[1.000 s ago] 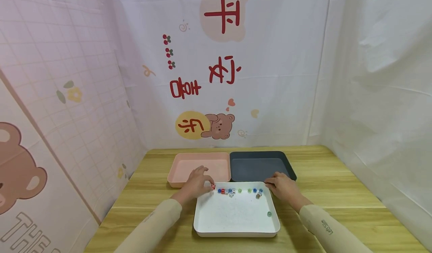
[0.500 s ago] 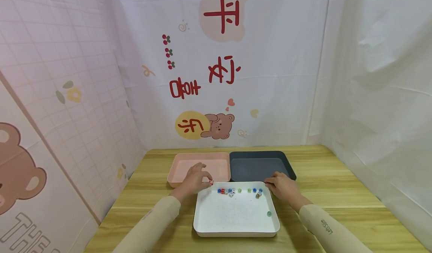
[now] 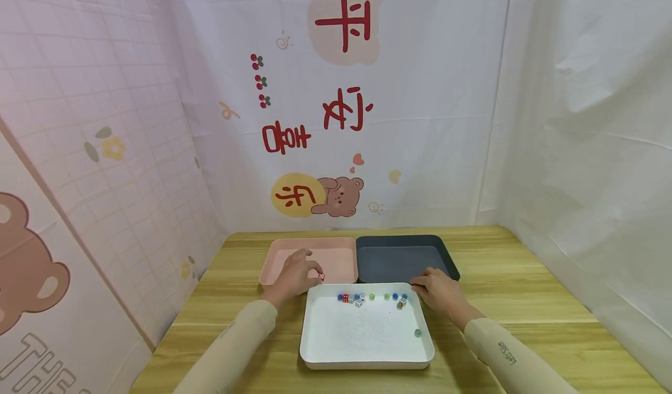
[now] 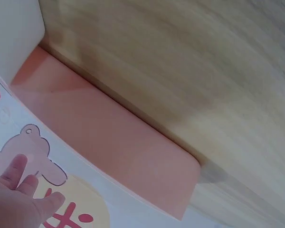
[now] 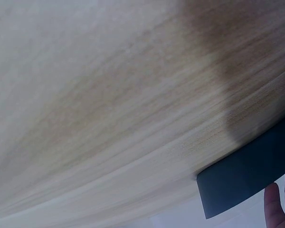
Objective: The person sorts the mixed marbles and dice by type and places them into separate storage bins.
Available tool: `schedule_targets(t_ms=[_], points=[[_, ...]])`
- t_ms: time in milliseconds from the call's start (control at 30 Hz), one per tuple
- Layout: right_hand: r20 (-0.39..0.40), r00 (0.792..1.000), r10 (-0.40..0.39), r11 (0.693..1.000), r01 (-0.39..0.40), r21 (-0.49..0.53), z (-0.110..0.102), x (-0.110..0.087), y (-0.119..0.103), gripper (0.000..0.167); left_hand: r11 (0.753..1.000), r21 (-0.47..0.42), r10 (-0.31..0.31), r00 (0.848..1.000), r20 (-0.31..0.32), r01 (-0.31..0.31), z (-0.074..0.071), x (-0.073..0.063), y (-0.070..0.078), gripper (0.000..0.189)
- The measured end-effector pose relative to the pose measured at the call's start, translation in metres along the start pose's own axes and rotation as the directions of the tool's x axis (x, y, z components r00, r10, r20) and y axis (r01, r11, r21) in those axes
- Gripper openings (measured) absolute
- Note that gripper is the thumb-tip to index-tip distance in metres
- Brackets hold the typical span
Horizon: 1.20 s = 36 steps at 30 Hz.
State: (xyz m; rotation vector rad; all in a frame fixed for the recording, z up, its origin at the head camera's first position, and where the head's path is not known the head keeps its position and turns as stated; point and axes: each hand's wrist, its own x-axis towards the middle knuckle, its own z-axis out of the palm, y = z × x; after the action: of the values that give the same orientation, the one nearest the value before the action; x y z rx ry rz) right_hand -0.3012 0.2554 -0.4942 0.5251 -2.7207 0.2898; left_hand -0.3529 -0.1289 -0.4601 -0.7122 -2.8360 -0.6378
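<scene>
My left hand (image 3: pixel 296 272) pinches a red die (image 3: pixel 321 276) with white dots between thumb and index finger, over the front edge of the pink tray (image 3: pixel 336 257). The other fingers of that hand are spread, as the left wrist view also shows. At the back right corner of the white tray (image 3: pixel 367 338), my right hand (image 3: pixel 440 289) holds the rim. Along the white tray's back wall lie another red die (image 3: pixel 345 298), several white dice (image 3: pixel 359 302) and small round blue beads (image 3: pixel 395 296) and green beads (image 3: pixel 372 296). One greenish bead (image 3: pixel 417 333) lies apart near the right wall.
A dark grey tray (image 3: pixel 399 260) stands beside the pink one, behind the white tray. All three trays stand on a wood-grain table (image 3: pixel 525 306). Printed cloth (image 3: pixel 436 119) hangs at the back and on both sides.
My left hand has lifted the red die from the white tray's back left corner and carried it back and left to the pink tray. The right hand has stayed in place.
</scene>
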Motion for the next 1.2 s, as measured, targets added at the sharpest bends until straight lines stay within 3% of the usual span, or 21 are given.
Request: schedule_targets(t_ms=[433,567,833,1067,1200], points=[[0.008,1.000,0.019,1.000,-0.019,-0.013,0.001,0.002,0.002,0.017,0.999,-0.015,-0.040,0.998,-0.054,0.040,-0.008,0.003,-0.017,0.004],[0.015,1.000,0.028,1.000,-0.028,-0.011,0.001,0.002,0.002,0.017,0.996,-0.019,-0.084,0.995,-0.054,0.083,-0.010,0.003,-0.023,0.002],[0.006,1.000,0.027,1.000,-0.027,-0.004,0.003,0.002,0.000,0.015,0.993,0.067,-0.092,0.989,-0.119,0.100,-0.012,0.007,-0.041,0.005],[-0.027,1.000,-0.005,1.000,0.005,0.001,-0.001,0.000,-0.003,0.015,0.982,0.041,-0.178,0.980,-0.092,0.182,-0.011,0.011,-0.051,0.005],[-0.030,0.999,-0.011,1.000,0.011,-0.005,-0.002,-0.001,-0.003,0.015,0.979,0.047,-0.194,0.978,-0.077,0.198,-0.008,0.013,-0.052,0.005]])
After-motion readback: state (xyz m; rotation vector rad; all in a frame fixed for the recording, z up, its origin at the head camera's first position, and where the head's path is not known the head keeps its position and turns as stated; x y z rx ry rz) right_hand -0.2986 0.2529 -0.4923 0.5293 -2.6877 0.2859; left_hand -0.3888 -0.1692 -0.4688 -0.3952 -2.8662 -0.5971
